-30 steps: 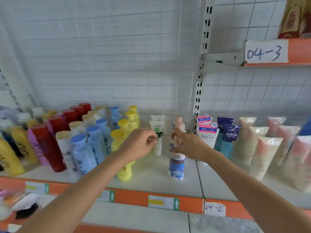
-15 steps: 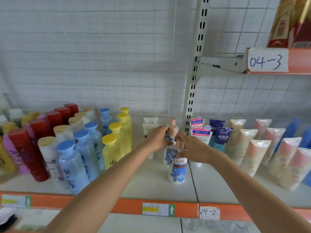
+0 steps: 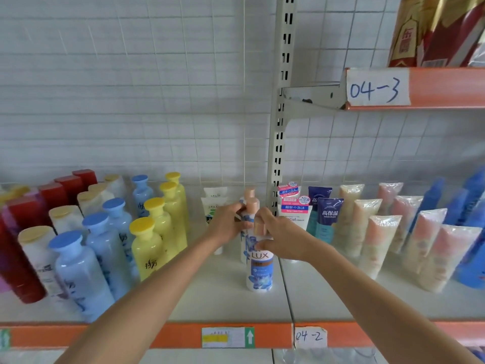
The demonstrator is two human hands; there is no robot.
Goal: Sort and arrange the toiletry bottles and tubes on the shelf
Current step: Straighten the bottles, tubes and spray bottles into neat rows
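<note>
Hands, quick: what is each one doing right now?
Left hand: grips the second LUX bottle.
Right hand: grips the front LUX bottle near its top.

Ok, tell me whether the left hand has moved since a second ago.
Yes. The left hand went rightward, from the white tubes to the second Lux bottle by the upright post, and now grips it.

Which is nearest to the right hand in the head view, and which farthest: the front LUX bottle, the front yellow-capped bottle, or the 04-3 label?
1. Front LUX bottle, in the right hand.
2. Front yellow-capped bottle, to the left.
3. 04-3 label, on the upper shelf edge, up right.
</note>
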